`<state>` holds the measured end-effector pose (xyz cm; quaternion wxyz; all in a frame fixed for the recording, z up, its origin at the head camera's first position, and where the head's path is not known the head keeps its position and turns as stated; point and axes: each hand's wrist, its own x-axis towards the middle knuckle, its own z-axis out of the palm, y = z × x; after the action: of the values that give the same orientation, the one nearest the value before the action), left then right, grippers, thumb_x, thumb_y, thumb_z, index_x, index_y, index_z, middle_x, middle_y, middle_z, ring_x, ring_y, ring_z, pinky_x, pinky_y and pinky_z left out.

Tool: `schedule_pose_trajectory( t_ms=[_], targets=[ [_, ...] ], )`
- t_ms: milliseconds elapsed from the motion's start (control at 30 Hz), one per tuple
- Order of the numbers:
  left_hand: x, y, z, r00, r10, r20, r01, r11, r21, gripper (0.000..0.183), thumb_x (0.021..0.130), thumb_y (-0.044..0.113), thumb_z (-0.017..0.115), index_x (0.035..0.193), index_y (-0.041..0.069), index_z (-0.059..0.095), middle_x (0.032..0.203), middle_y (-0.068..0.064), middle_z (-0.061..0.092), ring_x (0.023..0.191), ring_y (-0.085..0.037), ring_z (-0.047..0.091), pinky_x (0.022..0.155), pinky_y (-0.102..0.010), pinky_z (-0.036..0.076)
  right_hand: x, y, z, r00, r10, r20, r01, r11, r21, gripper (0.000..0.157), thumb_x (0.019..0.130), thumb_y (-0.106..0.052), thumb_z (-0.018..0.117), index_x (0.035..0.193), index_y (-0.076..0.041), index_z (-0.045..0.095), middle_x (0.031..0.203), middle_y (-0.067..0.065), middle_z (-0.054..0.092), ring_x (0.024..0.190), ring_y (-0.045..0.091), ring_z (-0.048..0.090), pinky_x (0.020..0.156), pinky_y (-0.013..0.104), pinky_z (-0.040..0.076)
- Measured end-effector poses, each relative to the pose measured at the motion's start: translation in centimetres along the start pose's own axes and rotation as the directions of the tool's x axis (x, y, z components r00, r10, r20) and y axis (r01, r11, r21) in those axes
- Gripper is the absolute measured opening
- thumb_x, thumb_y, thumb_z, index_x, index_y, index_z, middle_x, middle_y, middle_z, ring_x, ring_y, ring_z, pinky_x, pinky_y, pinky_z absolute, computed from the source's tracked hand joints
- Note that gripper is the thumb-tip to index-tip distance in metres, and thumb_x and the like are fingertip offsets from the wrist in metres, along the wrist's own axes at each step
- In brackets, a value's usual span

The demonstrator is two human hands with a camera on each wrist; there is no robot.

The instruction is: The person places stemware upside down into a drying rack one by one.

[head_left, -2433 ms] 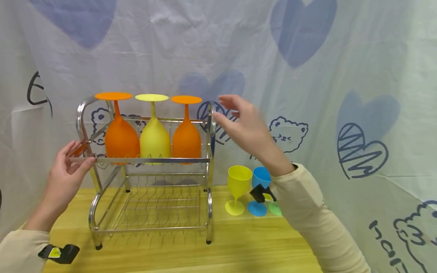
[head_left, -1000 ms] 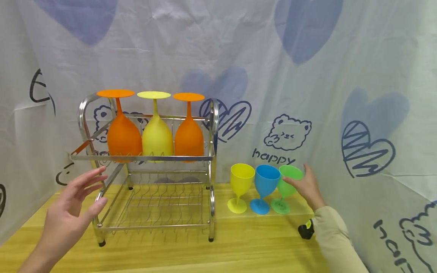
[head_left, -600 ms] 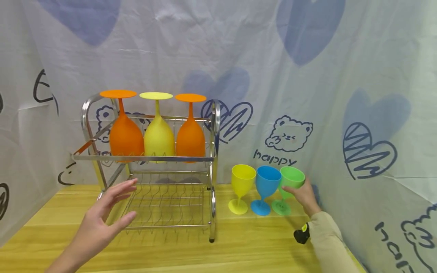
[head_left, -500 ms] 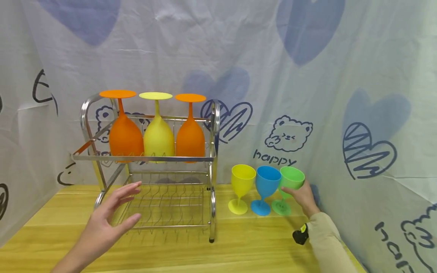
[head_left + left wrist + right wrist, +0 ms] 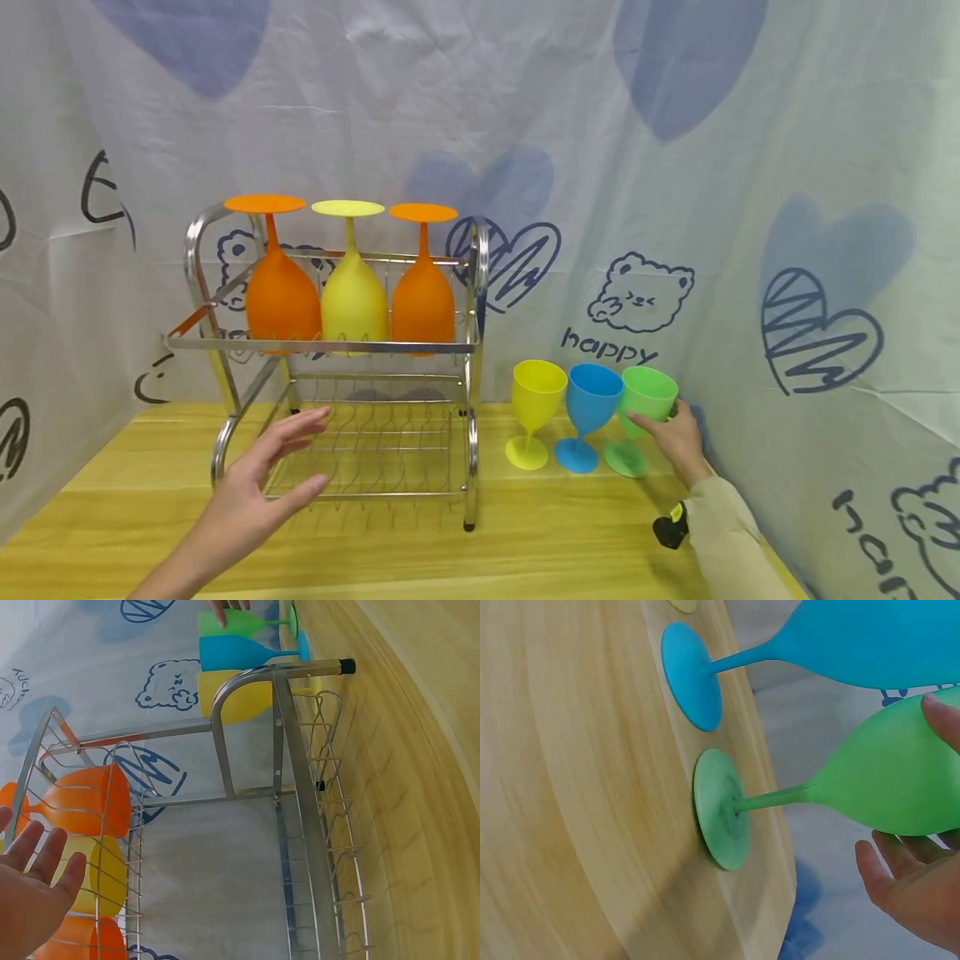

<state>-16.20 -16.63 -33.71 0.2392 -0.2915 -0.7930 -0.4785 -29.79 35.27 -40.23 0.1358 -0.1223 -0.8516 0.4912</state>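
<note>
A green goblet [image 5: 649, 393] is at the right end of a row of upright goblets. My right hand [image 5: 678, 442] grips its bowl, thumb on the near side and fingers round the far side. In the right wrist view its foot [image 5: 721, 810] is right at the tabletop. Beside it stand a blue goblet [image 5: 594, 396] and a yellow goblet [image 5: 538, 392]. My left hand [image 5: 251, 504] holds nothing; its fingers are spread before the lower tier of a metal dish rack [image 5: 390, 497].
Upside down on the rack's upper tier are an orange goblet [image 5: 282, 304], a pale yellow goblet [image 5: 354, 304] and another orange goblet [image 5: 423, 304]. The rack stands on a wooden table [image 5: 540, 542]. A patterned curtain [image 5: 570, 108] hangs behind.
My right hand has come from beside the rack's top down to the green goblet, which has shifted slightly right. My left hand has left the rack's upper rail and moved right and lower.
</note>
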Motion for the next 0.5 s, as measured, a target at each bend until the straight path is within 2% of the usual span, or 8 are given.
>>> schedule_pose_trajectory(
  t_ms=[167,300,500],
  targets=[
    [-0.2,-0.1,0.2,0.997,-0.071,0.018,0.07,0.997,0.01,0.07,0.086,0.001,0.07,0.146,0.019,0.039,0.138,0.009,0.048,0.119,-0.003,0.046,0.095,-0.01,0.037,-0.6,0.0,-1.0,0.999,-0.026,-0.031,0.028,0.998,0.061,0.096,0.086,-0.026,0.073,0.147,0.013,0.01,0.143,0.036,0.027,0.129,0.046,0.032,0.11,0.055,0.028],
    [-0.3,-0.3,0.7,0.993,-0.113,0.031,0.113,0.993,0.021,0.072,0.086,0.006,0.072,0.148,0.019,0.037,0.14,-0.001,0.047,0.12,-0.005,0.047,0.095,-0.01,0.037,-1.3,-0.5,-1.6,0.999,-0.045,-0.026,0.047,0.996,0.08,0.097,0.087,-0.028,0.073,0.149,0.01,0.009,0.143,0.034,0.028,0.128,0.043,0.033,0.109,0.054,0.03],
    [-0.2,-0.7,1.6,0.983,-0.181,0.036,0.18,0.983,0.025,0.071,0.086,0.013,0.073,0.147,0.018,0.037,0.141,-0.009,0.048,0.12,-0.028,0.05,0.096,-0.026,0.044,-3.3,-2.6,-2.0,0.993,-0.115,0.003,0.114,0.991,0.063,0.098,0.086,-0.029,0.074,0.15,0.007,0.008,0.144,0.032,0.028,0.129,0.043,0.032,0.109,0.054,0.03]
  ],
)
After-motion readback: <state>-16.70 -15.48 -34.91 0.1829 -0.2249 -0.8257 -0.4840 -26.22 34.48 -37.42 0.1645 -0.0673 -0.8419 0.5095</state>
